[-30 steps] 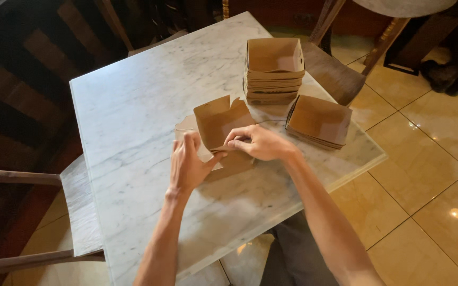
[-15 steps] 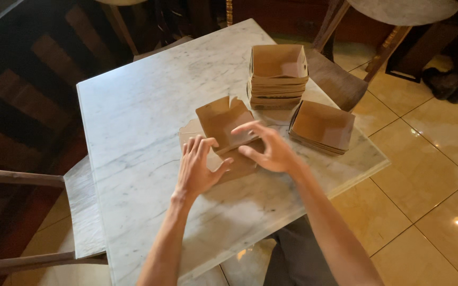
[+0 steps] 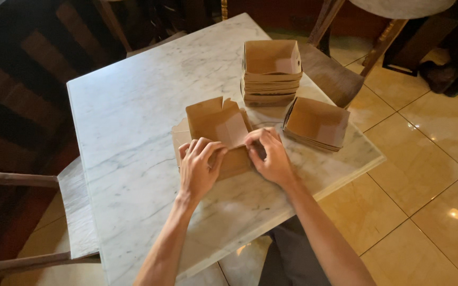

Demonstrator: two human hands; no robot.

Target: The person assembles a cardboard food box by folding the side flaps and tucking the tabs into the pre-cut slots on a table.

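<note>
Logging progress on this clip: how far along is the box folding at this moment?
Done: a stack of folded boxes stands at the far edge of the table, with a second, lower stack beside it. In hand: the left hand and right hand press on a half-folded box, one flap upright. Left: flat blanks lie under it; how many cannot be told.

Box stack [image 3: 270, 71] behind half-folded box [image 3: 218, 132], tray [image 3: 316, 123] right

Near edge of cardboard box [image 3: 219, 127] hidden under left hand [image 3: 198, 172] and right hand [image 3: 271, 158]; wooden chair [image 3: 27, 212] at 9 o'clock cut by frame edge
</note>
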